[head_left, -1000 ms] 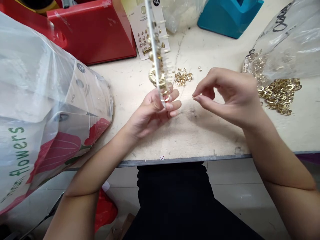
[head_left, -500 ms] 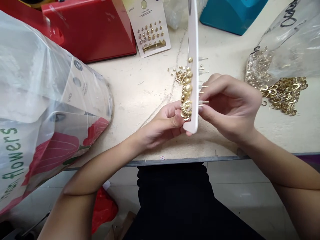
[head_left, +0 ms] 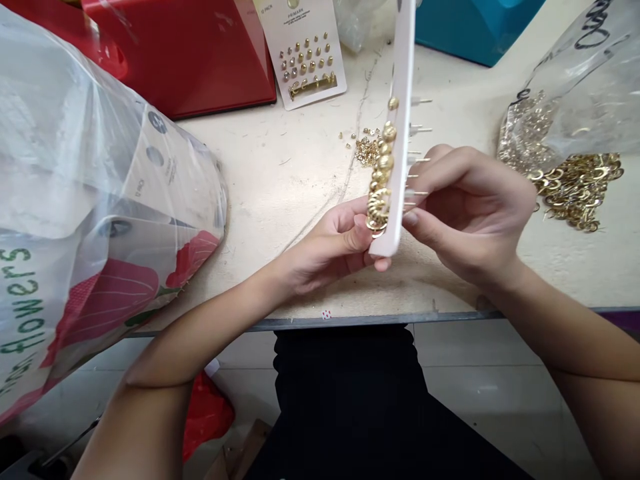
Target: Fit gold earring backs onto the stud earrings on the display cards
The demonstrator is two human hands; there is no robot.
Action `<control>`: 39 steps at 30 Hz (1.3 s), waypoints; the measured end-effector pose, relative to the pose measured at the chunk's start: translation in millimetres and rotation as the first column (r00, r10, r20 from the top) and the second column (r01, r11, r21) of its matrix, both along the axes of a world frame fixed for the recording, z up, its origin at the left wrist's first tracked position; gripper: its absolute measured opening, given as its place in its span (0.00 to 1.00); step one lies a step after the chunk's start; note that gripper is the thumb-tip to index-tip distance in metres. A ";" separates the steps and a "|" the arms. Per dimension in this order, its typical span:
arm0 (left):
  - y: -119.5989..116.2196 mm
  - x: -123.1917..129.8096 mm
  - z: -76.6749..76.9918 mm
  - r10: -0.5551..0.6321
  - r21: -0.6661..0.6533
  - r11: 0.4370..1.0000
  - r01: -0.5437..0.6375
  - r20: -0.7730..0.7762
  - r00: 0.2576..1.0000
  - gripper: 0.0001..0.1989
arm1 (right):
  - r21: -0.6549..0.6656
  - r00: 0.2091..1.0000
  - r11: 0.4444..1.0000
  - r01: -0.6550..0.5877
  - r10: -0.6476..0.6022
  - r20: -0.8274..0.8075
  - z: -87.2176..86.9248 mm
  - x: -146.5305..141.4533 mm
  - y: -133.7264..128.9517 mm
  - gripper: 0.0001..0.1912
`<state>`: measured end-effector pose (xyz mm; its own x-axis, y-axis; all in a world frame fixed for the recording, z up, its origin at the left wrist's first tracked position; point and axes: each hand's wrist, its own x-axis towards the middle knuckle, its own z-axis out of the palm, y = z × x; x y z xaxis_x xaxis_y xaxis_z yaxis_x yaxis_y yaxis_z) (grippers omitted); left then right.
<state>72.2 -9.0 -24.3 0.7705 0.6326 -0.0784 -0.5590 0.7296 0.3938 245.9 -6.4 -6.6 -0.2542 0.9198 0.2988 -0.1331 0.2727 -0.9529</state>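
Observation:
A white earring card [head_left: 403,133] stands on edge, nearly side-on to me. Gold ball studs and hoops [head_left: 383,160] line its left face, while thin posts, some with pale stoppers, stick out on the right. My left hand [head_left: 333,253] grips the card's lower end, thumb beside the gold hoops and fingers passing behind. On the post side, my right hand [head_left: 473,210] is closed in a pinch at the lowest posts; anything between its fingertips is too small to make out. Beyond the card lies a small pile of tiny gold pieces [head_left: 367,152].
Another filled earring card [head_left: 315,87] leans by a red box [head_left: 185,53]. A teal box [head_left: 480,27] stands at the back. On the right, a clear bag [head_left: 590,93] lies behind a heap of gold hoops [head_left: 580,190]. A large plastic bag [head_left: 115,220] takes up the left side.
The card and both hands have shifted slightly right and up in view, and the card leans a little more. The pinch at the lower posts looks much the same.

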 end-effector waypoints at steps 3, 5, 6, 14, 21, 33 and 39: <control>1.0 -0.2 0.3 -0.013 0.023 1.000 0.013 -0.005 1.000 0.08 | -0.038 0.997 0.998 -0.041 0.038 -0.068 -1.3 -0.7 -1.0 0.14; 1.3 -0.2 0.6 -0.018 0.018 1.000 0.018 -0.005 1.000 0.05 | -0.065 0.997 0.997 -0.041 0.036 -0.071 -1.4 -0.6 -2.1 0.14; 1.3 -0.2 0.8 -0.016 0.013 1.000 0.016 0.000 1.000 0.04 | -0.076 0.997 0.996 -0.036 0.031 -0.064 -1.0 -0.5 -2.7 0.14; 1.1 -0.8 0.6 -0.021 0.003 1.000 0.021 0.026 0.999 0.05 | 0.112 0.997 0.991 0.072 -0.070 -0.027 -3.2 -4.6 0.6 0.08; 1.6 0.4 -1.0 -0.012 0.035 0.999 0.011 0.038 0.999 0.04 | 0.224 0.995 0.971 0.084 -0.069 -0.072 -12.1 -5.4 4.5 0.16; 2.3 -2.1 -1.5 -0.046 0.024 0.999 0.046 0.025 0.999 0.05 | 0.273 0.983 0.960 0.060 -0.104 0.149 -2.4 -1.5 6.8 0.06; 2.5 -1.5 -0.5 -0.067 0.011 0.998 0.067 0.018 0.998 0.02 | 0.254 0.920 0.966 0.043 -0.138 0.368 4.2 -1.3 2.6 0.09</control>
